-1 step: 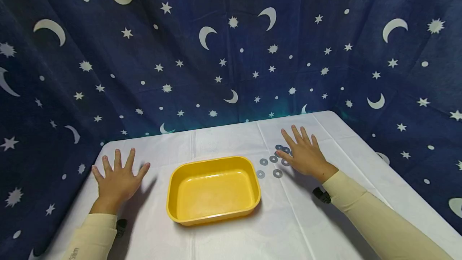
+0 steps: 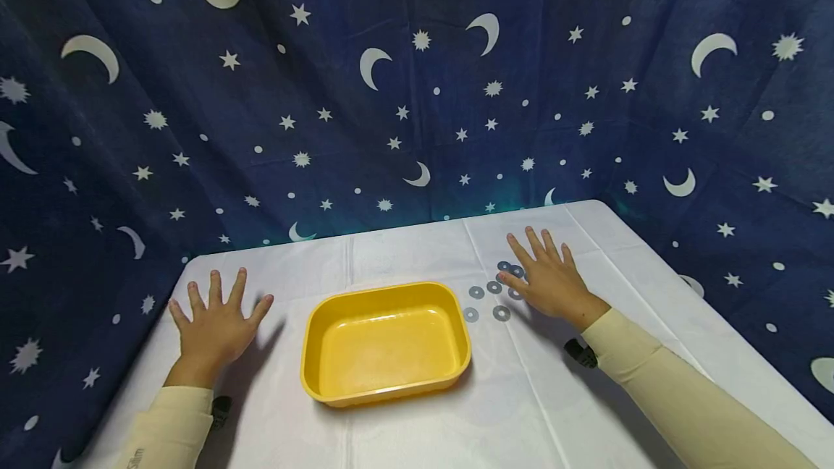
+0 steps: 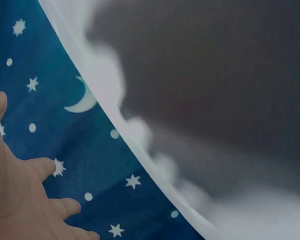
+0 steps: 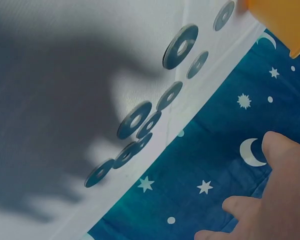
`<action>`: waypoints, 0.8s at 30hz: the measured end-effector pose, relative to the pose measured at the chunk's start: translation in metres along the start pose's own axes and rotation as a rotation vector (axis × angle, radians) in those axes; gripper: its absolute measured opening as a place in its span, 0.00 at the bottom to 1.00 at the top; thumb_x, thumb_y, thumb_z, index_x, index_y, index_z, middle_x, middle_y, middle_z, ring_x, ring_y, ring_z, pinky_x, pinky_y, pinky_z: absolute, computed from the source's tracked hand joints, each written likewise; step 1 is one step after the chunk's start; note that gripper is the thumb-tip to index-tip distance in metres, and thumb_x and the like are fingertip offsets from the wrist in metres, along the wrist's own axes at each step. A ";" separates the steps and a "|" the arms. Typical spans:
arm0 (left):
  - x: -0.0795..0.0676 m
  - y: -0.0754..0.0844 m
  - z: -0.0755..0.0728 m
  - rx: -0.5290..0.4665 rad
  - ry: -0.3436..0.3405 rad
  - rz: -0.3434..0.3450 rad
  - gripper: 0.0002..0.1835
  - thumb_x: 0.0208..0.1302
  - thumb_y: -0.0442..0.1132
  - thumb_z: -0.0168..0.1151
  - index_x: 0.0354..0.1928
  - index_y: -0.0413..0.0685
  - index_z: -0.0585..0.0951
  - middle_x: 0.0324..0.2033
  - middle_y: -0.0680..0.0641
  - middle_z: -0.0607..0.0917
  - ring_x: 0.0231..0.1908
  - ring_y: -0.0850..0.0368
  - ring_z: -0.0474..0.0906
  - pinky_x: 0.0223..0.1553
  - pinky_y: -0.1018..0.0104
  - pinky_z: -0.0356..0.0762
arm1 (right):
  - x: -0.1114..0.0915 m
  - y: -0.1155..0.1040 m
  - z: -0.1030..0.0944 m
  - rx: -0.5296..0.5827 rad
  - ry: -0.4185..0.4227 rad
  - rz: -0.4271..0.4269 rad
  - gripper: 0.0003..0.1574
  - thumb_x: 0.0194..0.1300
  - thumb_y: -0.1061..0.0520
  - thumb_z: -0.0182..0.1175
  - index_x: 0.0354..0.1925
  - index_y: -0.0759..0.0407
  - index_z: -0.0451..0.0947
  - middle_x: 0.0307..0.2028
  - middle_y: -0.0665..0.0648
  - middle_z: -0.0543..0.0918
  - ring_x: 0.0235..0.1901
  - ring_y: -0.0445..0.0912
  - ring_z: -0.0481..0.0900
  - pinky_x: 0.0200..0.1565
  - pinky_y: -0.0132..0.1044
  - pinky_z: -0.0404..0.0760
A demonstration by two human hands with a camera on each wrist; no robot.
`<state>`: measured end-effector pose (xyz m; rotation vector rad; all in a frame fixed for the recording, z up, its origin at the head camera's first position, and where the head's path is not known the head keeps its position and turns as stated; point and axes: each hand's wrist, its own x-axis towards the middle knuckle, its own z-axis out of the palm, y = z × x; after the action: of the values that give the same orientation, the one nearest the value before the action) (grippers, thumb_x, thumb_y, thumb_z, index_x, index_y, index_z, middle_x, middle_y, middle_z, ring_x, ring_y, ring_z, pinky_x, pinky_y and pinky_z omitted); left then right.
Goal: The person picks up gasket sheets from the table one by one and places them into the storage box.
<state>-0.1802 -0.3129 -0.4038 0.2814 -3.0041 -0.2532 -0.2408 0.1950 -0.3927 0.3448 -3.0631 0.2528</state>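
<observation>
Left grip [image 2: 215, 330], right grip [image 2: 556, 285]: splayed, holding nothing | washers [image 4: 126, 128]: grey, flat, centre-holed | tray [image 2: 391, 357]: yellow, rounded-cornered

Looks like a staged rec booth, i.e. draped-off setup; bldg/rm type behind it is hidden, can't tell. Evidence: navy cloth [image 2: 365, 121] w/ pale moons + stars hung across back & both sides, fills bkgd; white-covered tbl [image 2: 404, 436] w/ rounded corners just in front; blk wrist cams [image 2: 580, 353] worn, 1 per side.
</observation>
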 end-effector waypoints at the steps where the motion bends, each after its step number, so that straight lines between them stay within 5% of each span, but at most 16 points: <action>1: 0.000 0.000 0.000 0.000 -0.002 0.000 0.50 0.68 0.75 0.34 0.80 0.49 0.46 0.75 0.24 0.41 0.72 0.17 0.28 0.65 0.23 0.17 | 0.000 0.000 0.000 -0.004 -0.002 -0.001 0.50 0.72 0.32 0.49 0.80 0.53 0.46 0.78 0.70 0.42 0.77 0.70 0.37 0.71 0.73 0.38; 9: 0.000 0.004 0.000 0.000 0.002 0.008 0.49 0.68 0.74 0.36 0.79 0.47 0.50 0.75 0.24 0.43 0.72 0.18 0.31 0.66 0.22 0.20 | 0.000 -0.001 0.001 -0.009 0.012 -0.006 0.50 0.72 0.32 0.50 0.79 0.53 0.48 0.78 0.70 0.43 0.76 0.70 0.40 0.71 0.72 0.41; 12: 0.000 0.006 -0.003 -0.038 -0.028 0.019 0.45 0.71 0.71 0.36 0.76 0.44 0.58 0.72 0.25 0.58 0.71 0.23 0.52 0.68 0.22 0.42 | 0.001 -0.003 -0.001 0.057 0.036 -0.020 0.44 0.72 0.36 0.53 0.76 0.55 0.58 0.74 0.71 0.58 0.73 0.68 0.56 0.70 0.69 0.56; 16: -0.003 0.014 -0.006 -0.285 -0.137 0.065 0.36 0.76 0.64 0.39 0.69 0.41 0.68 0.54 0.30 0.79 0.47 0.36 0.80 0.47 0.42 0.78 | 0.003 -0.007 0.000 0.286 0.051 -0.047 0.25 0.71 0.47 0.59 0.59 0.60 0.78 0.47 0.65 0.84 0.44 0.57 0.82 0.47 0.54 0.83; 20: -0.008 0.025 0.002 -0.625 -0.306 0.068 0.29 0.77 0.56 0.47 0.69 0.43 0.69 0.39 0.41 0.82 0.31 0.52 0.79 0.33 0.63 0.77 | 0.003 -0.008 0.008 0.474 -0.014 -0.054 0.11 0.68 0.56 0.62 0.45 0.60 0.82 0.28 0.55 0.81 0.24 0.46 0.76 0.27 0.38 0.77; 24: -0.013 0.033 0.015 -0.827 -0.486 0.084 0.30 0.77 0.53 0.49 0.71 0.43 0.64 0.32 0.45 0.79 0.29 0.54 0.76 0.33 0.67 0.78 | -0.002 -0.006 0.023 0.542 -0.169 -0.012 0.09 0.67 0.58 0.63 0.45 0.59 0.78 0.24 0.54 0.77 0.18 0.45 0.74 0.21 0.34 0.75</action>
<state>-0.1751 -0.2759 -0.4143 0.0003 -2.9810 -1.6854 -0.2383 0.1862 -0.4143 0.4204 -3.0986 1.1117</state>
